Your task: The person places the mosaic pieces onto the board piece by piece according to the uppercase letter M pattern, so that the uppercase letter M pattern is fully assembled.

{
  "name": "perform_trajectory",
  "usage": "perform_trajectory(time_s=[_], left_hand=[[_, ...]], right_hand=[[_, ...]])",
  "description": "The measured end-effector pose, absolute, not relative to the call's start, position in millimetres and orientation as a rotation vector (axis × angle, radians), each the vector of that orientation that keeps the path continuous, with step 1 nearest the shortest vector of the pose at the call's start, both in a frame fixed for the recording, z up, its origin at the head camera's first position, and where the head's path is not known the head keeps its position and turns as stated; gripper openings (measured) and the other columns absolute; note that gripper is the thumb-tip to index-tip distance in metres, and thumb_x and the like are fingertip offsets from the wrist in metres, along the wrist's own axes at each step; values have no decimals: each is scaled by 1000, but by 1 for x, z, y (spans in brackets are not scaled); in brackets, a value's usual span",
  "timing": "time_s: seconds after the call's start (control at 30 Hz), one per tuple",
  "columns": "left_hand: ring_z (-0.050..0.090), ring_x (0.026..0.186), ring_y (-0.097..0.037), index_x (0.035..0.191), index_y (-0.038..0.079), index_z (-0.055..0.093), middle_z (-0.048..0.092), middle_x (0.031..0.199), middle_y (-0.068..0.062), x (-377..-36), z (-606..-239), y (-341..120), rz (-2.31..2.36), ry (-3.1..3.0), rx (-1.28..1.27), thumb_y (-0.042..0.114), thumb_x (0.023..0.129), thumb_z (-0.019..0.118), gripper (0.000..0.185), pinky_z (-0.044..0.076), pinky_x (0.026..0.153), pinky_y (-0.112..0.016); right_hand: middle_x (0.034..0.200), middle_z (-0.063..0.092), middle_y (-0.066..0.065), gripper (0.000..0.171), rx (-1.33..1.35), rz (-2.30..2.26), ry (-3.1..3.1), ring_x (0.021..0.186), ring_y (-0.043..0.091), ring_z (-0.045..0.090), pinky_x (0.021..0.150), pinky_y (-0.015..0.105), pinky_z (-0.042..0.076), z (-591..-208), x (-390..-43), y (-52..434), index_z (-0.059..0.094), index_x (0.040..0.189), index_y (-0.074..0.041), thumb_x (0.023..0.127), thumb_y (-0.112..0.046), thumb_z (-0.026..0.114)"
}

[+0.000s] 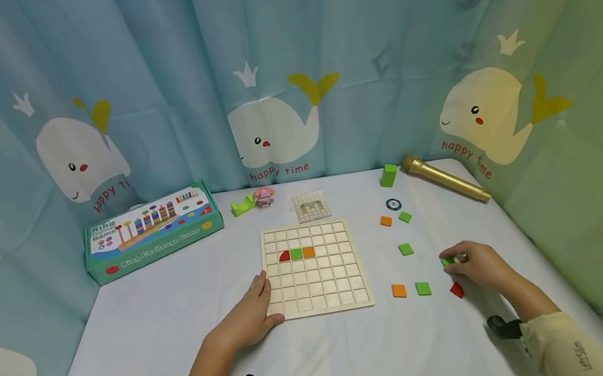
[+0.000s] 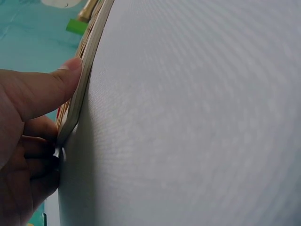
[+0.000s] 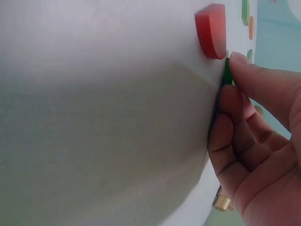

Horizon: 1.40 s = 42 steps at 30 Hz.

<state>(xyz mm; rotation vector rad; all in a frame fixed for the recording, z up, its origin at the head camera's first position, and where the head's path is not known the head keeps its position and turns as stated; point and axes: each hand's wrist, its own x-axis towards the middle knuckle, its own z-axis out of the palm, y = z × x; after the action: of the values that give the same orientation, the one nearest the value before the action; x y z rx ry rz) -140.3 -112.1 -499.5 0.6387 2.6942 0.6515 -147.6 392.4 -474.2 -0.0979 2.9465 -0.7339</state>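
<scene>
Right hand point(image 1: 480, 266) fingers pinch green tile point(image 1: 448, 261) on table point(image 1: 144, 336), at 3 o'clock from grid board point(image 1: 315, 267). Left hand point(image 1: 250, 315), fingers straight, steadies board edge. Better lift tile flat, avoid red piece point(image 1: 457, 290).

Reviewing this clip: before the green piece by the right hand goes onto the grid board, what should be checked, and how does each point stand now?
1. Right hand has a grip on the green tile: ok, fingers pinch it in the right wrist view.
2. Tile lifted off the table: not ok, it is at the surface.
3. Left hand steadies the grid board: ok, thumb presses its near left edge.
4. Free cells on the board: ok, only the red quarter piece, green square and orange square sit in one row.
5. Red piece clear of the grip: ok, close but apart.
6. Pattern card readable: cannot tell.
</scene>
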Motion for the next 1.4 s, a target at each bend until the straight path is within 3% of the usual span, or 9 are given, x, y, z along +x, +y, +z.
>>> perform_trajectory(time_s=[0.2, 0.57, 1.4], left_hand=[[12, 152, -35, 155, -9, 24, 9, 166, -21, -140, -498, -112, 645, 2688, 633, 38, 99, 64, 84, 23, 120, -46], [12, 152, -34, 155, -9, 23, 9, 166, -21, -140, -496, -112, 654, 2677, 622, 38, 99, 64, 83, 23, 120, -46], [11, 153, -33, 156, -8, 23, 8, 167, -19, -142, -496, -112, 650, 2673, 625, 39, 100, 63, 84, 21, 120, -45]], right_hand=[[106, 66, 18, 22, -143, -712, 2975, 86, 31, 60, 71, 42, 49, -476, -148, 395, 77, 101, -3, 83, -14, 83], [102, 70, 11, 16, -86, -805, 2942, 85, 20, 57, 67, 32, 48, -469, -149, 394, 79, 103, -7, 88, -13, 78], [102, 73, 10, 20, -223, -922, 2872, 87, 19, 63, 68, 27, 53, -457, -196, 342, 78, 110, -4, 91, -4, 74]])
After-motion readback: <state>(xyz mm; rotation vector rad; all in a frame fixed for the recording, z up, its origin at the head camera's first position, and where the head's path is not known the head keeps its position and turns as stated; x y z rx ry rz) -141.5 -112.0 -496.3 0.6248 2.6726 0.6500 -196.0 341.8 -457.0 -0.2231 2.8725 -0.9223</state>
